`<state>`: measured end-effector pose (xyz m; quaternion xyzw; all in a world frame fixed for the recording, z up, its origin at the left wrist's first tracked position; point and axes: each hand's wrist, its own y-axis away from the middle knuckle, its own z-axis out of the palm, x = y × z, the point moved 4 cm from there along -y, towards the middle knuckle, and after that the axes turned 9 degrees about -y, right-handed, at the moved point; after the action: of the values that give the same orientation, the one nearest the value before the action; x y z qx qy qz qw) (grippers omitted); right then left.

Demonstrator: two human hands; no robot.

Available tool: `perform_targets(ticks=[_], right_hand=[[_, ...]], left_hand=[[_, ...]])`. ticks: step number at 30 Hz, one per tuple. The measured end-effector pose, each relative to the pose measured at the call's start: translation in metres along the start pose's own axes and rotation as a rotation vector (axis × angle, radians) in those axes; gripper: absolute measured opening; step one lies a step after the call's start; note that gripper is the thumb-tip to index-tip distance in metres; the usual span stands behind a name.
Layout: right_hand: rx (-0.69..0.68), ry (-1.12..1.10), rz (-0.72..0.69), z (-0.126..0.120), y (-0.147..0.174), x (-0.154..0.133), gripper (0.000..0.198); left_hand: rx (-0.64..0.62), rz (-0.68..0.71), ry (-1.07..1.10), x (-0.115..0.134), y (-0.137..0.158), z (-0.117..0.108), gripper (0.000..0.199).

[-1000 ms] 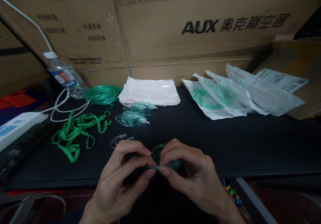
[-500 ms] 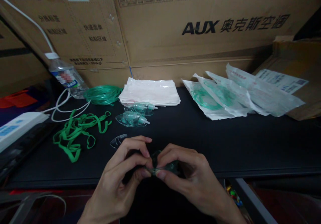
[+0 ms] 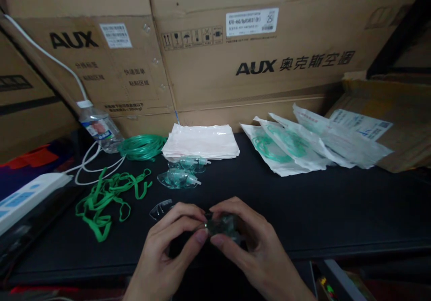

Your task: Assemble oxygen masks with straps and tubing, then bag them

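Above the desk's front edge, both hands work on a small see-through green oxygen mask (image 3: 226,225). My right hand (image 3: 252,240) is closed around its right side, thumb below and fingers above. The thumb and fingertips of my left hand (image 3: 175,242) pinch the mask's left end. Fingers cover much of the mask, and its dark outline is hard to make out. Just beyond my left hand lies a clear curved plastic piece (image 3: 160,209). Farther back, two green oxygen masks with pale connectors rest on the desk, the nearer mask (image 3: 178,178) in front of the other.
Green elastic straps (image 3: 104,197) lie loose at left, before a coil of green tubing (image 3: 143,146) and a bottle (image 3: 101,128). A power strip (image 3: 33,195) lies far left. White bags (image 3: 202,141) are stacked centrally; filled pouches (image 3: 283,150) lean against a carton (image 3: 387,112) at right.
My view has tilted upward, so the desk sits lower in it. My fingertips have shifted on the mask, and more of it shows between the hands.
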<state>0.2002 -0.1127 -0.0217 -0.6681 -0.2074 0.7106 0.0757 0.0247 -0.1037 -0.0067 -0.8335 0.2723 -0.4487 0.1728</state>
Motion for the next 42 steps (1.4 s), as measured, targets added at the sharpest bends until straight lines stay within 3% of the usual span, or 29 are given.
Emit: perform_targets(ticks=[3,5,8,12,21,24,27,30,35,42], right_hand=[[-0.048,0.138,-0.162,0.001,0.006,0.004,0.070],[-0.093,0.249,-0.261,0.004,0.010,0.008,0.087],[-0.103,0.338,-0.329,0.007,0.011,0.012,0.072],[-0.047,0.338,-0.315,0.006,0.007,0.010,0.060],[-0.012,0.207,-0.237,0.000,0.004,0.005,0.046],[-0.013,0.179,-0.154,-0.001,0.004,0.007,0.040],[-0.008,0.144,-0.075,-0.002,0.005,0.011,0.037],[-0.016,0.109,-0.050,-0.001,0.005,0.012,0.036],[-0.015,0.111,0.038,-0.002,0.008,0.015,0.032],[-0.049,0.042,0.073,-0.002,0.006,0.013,0.031]], left_hand=[[0.057,-0.146,0.076,-0.007,-0.003,-0.002,0.021],[0.035,-0.288,0.147,-0.016,-0.002,0.000,0.028],[-0.081,-0.448,0.217,-0.027,0.002,0.005,0.035],[-0.162,-0.506,0.204,-0.034,0.009,0.003,0.048],[-0.252,-0.487,0.270,-0.038,0.011,0.004,0.053],[-0.129,-0.471,0.276,-0.042,0.011,0.003,0.043],[0.041,-0.364,0.249,-0.040,0.012,0.000,0.026],[0.060,-0.196,0.158,-0.030,0.011,0.001,0.032],[0.070,-0.078,0.025,-0.019,0.007,0.001,0.027],[0.050,-0.171,0.043,-0.022,0.008,0.001,0.018]])
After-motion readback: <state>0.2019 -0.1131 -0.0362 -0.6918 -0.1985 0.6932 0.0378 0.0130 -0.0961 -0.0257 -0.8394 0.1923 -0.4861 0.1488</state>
